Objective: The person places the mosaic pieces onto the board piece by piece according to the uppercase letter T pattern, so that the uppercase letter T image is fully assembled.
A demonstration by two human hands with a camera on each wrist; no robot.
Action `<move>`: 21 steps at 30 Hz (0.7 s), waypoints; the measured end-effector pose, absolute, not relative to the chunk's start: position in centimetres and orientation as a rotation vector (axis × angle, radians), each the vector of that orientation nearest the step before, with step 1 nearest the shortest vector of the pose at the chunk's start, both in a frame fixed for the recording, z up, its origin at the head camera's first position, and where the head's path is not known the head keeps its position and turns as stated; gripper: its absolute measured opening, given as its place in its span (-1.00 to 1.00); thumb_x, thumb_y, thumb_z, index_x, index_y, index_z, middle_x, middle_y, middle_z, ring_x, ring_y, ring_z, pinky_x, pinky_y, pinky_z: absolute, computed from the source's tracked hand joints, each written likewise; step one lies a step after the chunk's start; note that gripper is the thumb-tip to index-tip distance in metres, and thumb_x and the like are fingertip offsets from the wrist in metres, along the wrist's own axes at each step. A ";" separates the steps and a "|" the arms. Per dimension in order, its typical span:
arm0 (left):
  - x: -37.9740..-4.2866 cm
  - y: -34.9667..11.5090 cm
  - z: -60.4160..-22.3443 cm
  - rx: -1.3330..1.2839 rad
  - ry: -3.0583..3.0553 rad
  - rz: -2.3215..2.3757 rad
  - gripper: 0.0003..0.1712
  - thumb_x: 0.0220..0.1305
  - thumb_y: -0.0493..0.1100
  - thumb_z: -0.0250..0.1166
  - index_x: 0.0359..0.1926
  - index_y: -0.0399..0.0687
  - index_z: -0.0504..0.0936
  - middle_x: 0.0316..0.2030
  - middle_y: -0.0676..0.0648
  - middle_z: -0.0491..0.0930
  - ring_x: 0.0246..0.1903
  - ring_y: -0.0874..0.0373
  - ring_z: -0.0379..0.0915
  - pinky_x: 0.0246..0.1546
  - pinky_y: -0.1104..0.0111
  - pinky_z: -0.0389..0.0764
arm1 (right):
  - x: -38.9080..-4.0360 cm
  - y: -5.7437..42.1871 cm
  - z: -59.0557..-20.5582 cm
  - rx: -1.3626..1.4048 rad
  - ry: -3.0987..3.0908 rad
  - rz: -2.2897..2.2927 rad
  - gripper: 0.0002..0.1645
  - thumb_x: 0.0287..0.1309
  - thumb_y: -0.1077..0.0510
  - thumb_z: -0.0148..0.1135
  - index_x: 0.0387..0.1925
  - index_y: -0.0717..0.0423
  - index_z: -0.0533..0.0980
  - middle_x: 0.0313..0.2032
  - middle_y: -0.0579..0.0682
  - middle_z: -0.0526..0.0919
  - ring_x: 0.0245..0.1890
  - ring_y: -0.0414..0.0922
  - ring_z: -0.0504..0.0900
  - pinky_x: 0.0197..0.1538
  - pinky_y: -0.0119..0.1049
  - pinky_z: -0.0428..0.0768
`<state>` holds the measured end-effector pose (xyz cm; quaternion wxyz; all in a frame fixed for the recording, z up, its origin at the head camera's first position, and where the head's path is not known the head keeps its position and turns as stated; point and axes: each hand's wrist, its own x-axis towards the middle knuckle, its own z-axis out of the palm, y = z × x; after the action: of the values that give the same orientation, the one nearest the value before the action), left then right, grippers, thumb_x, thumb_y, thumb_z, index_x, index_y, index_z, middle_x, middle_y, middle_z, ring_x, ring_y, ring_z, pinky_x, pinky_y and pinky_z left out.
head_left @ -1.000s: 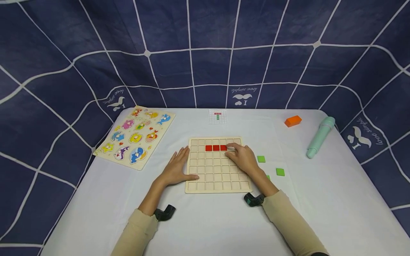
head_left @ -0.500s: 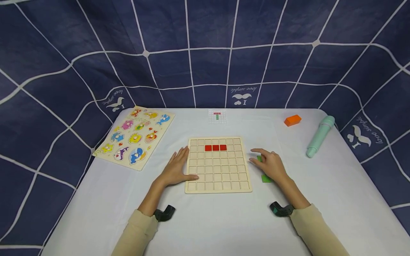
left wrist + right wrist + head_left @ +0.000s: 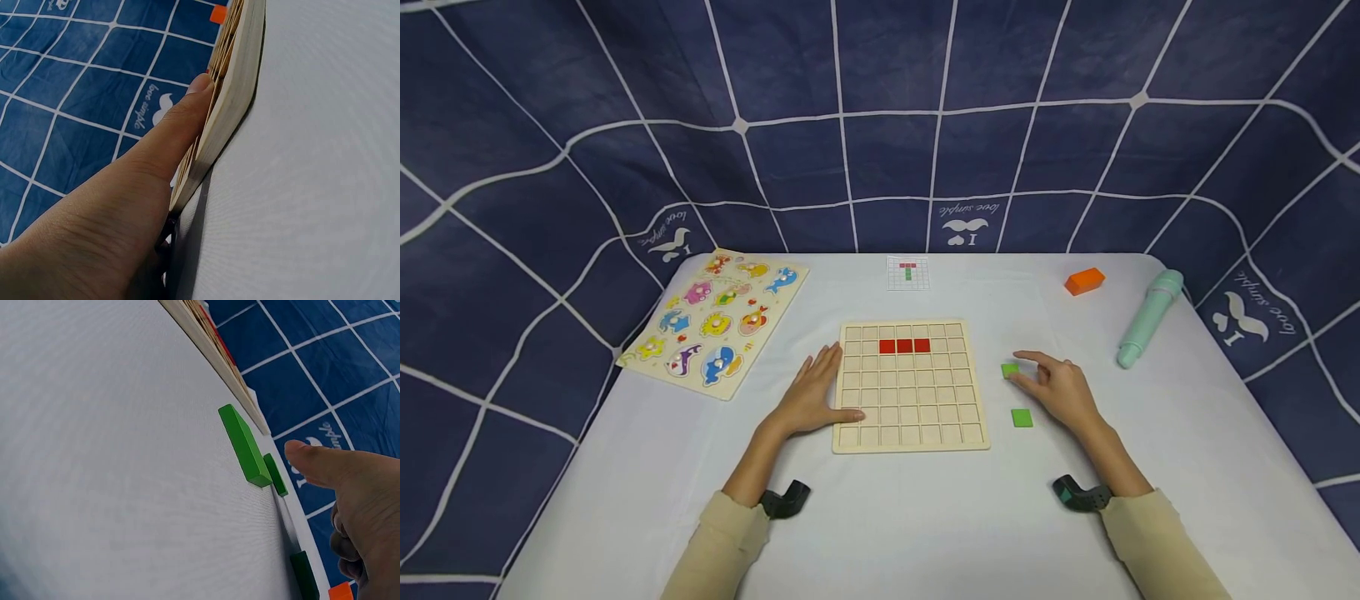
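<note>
A square wooden grid board (image 3: 928, 413) lies on the table, with three red square tiles (image 3: 905, 346) in a row near its far side. My left hand (image 3: 808, 393) rests along the board's left edge; its thumb (image 3: 201, 84) reaches over the near left part. To the right of the board, my right hand (image 3: 1062, 393) hovers with thumb and index finger apart around a green tile (image 3: 1009, 369). A second green tile (image 3: 1022, 418) lies nearer me. The head view hides a third, dark green tile (image 3: 305, 575) behind the right hand.
A card (image 3: 908, 273) printed with a red and green T pattern lies beyond the board. On the left is a sea-animal peg puzzle (image 3: 715, 323). An orange block (image 3: 1085, 282) and a mint-green microphone-shaped object (image 3: 1150, 318) lie at the back right.
My right hand has left the rightmost red tile, which stays in the grid, and moved right to the green tiles. The left hand has stayed in place.
</note>
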<state>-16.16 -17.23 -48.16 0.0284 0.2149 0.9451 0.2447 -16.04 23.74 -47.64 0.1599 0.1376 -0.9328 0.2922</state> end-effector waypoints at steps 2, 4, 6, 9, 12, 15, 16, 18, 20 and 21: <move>-16.2 -17.2 -48.1 0.663 2.916 0.755 0.42 -0.21 0.47 0.31 0.39 -0.36 -0.12 0.40 -0.26 -0.16 0.39 -0.06 -0.35 0.34 0.09 -0.30 | -16.0 23.7 -47.7 0.377 -2.693 0.834 -0.55 -0.07 0.08 0.42 -0.10 0.16 0.59 -0.81 -0.20 0.21 -0.77 -0.23 0.14 -0.50 -0.29 0.14; -16.2 -17.2 -48.1 0.656 2.913 0.749 0.42 -0.21 0.48 0.30 0.40 -0.35 -0.13 0.40 -0.24 -0.17 0.39 -0.04 -0.36 0.34 0.11 -0.32 | -16.0 23.6 -47.8 0.362 -2.732 0.825 -0.53 -0.06 0.06 0.41 -0.08 0.18 0.58 -0.81 -0.19 0.21 -0.76 -0.22 0.15 -0.49 -0.28 0.15; -16.2 -17.2 -48.1 0.652 2.912 0.742 0.42 -0.21 0.49 0.30 0.40 -0.34 -0.14 0.40 -0.24 -0.17 0.39 -0.04 -0.36 0.35 0.11 -0.32 | -16.1 23.6 -47.9 0.349 -2.767 0.810 -0.51 -0.04 0.03 0.40 -0.07 0.18 0.58 -0.81 -0.19 0.21 -0.76 -0.22 0.15 -0.47 -0.27 0.16; -16.3 -17.2 -48.2 0.642 2.907 0.735 0.43 -0.22 0.50 0.29 0.40 -0.32 -0.15 0.41 -0.21 -0.19 0.39 -0.02 -0.37 0.35 0.14 -0.34 | -16.1 23.6 -48.1 0.341 -2.803 0.796 -0.50 -0.02 -0.01 0.38 -0.07 0.19 0.57 -0.81 -0.19 0.20 -0.76 -0.21 0.14 -0.46 -0.27 0.15; -16.3 -17.2 -48.2 0.639 2.901 0.733 0.43 -0.22 0.51 0.28 0.41 -0.30 -0.16 0.41 -0.21 -0.20 0.39 -0.01 -0.38 0.35 0.16 -0.36 | -16.0 23.7 -48.1 0.343 -2.810 0.794 -0.50 -0.02 -0.01 0.38 -0.07 0.19 0.58 -0.81 -0.19 0.19 -0.76 -0.21 0.14 -0.47 -0.27 0.15; -16.3 -17.2 -48.2 0.636 2.897 0.735 0.43 -0.22 0.51 0.28 0.41 -0.30 -0.16 0.41 -0.21 -0.20 0.40 0.00 -0.39 0.35 0.17 -0.37 | -16.0 23.6 -48.0 0.352 -2.799 0.796 -0.53 -0.03 0.01 0.39 -0.10 0.20 0.58 -0.81 -0.20 0.19 -0.76 -0.21 0.14 -0.45 -0.21 0.25; -16.2 -17.3 -48.2 0.640 2.898 0.740 0.43 -0.22 0.51 0.28 0.40 -0.31 -0.15 0.41 -0.22 -0.19 0.39 -0.01 -0.38 0.35 0.16 -0.36 | -16.0 23.6 -48.0 0.356 -2.793 0.798 -0.54 -0.04 0.02 0.40 -0.12 0.20 0.59 -0.81 -0.20 0.20 -0.76 -0.21 0.14 -0.40 -0.15 0.33; -16.3 -17.2 -48.2 0.642 2.901 0.745 0.43 -0.22 0.50 0.28 0.40 -0.31 -0.15 0.41 -0.23 -0.18 0.39 -0.01 -0.38 0.35 0.16 -0.35 | -16.0 23.7 -48.1 0.359 -2.782 0.805 -0.58 -0.04 0.05 0.40 -0.15 0.20 0.59 -0.81 -0.19 0.20 -0.75 -0.21 0.15 -0.23 0.02 0.43; -16.2 -17.2 -48.2 0.648 2.906 0.748 0.43 -0.22 0.50 0.29 0.40 -0.32 -0.14 0.41 -0.24 -0.17 0.39 -0.03 -0.36 0.35 0.14 -0.34 | -16.0 23.6 -48.1 0.357 -2.777 0.812 -0.60 -0.04 0.06 0.40 -0.18 0.21 0.60 -0.80 -0.19 0.21 -0.75 -0.20 0.15 -0.06 0.17 0.39; -16.2 -17.2 -48.2 0.652 2.910 0.749 0.42 -0.22 0.49 0.29 0.40 -0.33 -0.13 0.40 -0.24 -0.17 0.39 -0.04 -0.36 0.35 0.13 -0.33 | -15.9 23.6 -48.1 0.356 -2.775 0.815 -0.61 -0.05 0.07 0.41 -0.19 0.21 0.60 -0.80 -0.19 0.21 -0.75 -0.20 0.15 -0.01 0.21 0.36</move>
<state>-16.24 -17.25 -48.24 0.0335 0.2120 0.9458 0.2436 -15.94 23.62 -48.05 0.1132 0.1215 -0.9461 0.2780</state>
